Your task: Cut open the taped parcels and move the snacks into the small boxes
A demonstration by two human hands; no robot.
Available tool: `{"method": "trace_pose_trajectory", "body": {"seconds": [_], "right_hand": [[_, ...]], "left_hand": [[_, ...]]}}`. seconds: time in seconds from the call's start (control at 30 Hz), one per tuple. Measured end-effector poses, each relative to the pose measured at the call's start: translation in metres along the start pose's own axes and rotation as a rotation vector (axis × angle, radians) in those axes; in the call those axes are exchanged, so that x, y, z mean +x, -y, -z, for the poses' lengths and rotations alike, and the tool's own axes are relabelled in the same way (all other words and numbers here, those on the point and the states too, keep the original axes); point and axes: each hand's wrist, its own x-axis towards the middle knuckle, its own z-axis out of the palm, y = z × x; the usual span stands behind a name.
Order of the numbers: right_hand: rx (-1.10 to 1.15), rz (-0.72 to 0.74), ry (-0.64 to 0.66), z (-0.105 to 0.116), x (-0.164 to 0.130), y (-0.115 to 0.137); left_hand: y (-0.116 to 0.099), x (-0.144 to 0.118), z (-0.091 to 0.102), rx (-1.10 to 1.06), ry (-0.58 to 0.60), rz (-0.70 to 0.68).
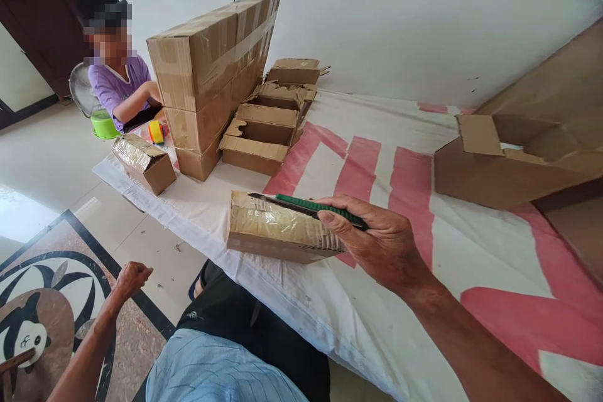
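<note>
My right hand (384, 242) clamps cutter (311, 204) over box (282, 246), mid-frame — left hand (130, 280), fingers curled in, past table edge (257, 286), lower left

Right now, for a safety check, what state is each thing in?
Green knife, blade out.
Right hand, closed around it.
Left hand, fingers curled.
Box below the knife, taped on top.
Small left box, taped on top.
Stacked boxes, taped.
Boxes beside the stack, open.
Right-side box, open.

No text can be read. The small pale logo (193, 315) on the black clothing (292, 342) over the lap is too small to make out; the large red shapes (412, 182) on the white cloth (358, 314) spell nothing legible.
</note>
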Motion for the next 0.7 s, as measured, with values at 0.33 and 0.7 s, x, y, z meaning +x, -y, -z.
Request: {"method": "trace_pose_trajectory", "body": {"seconds": [0.33,0.7], "right_hand": [[-0.080,-0.039,-0.122,-0.005,-0.008,-0.011],[-0.126,-0.118,-0.191,-0.013,-0.012,-0.025]], "left_hand": [[0.009,-0.001,0.001,-0.385,0.021,0.007],[0.008,-0.006,-0.010,-0.655,0.095,0.034]]}}
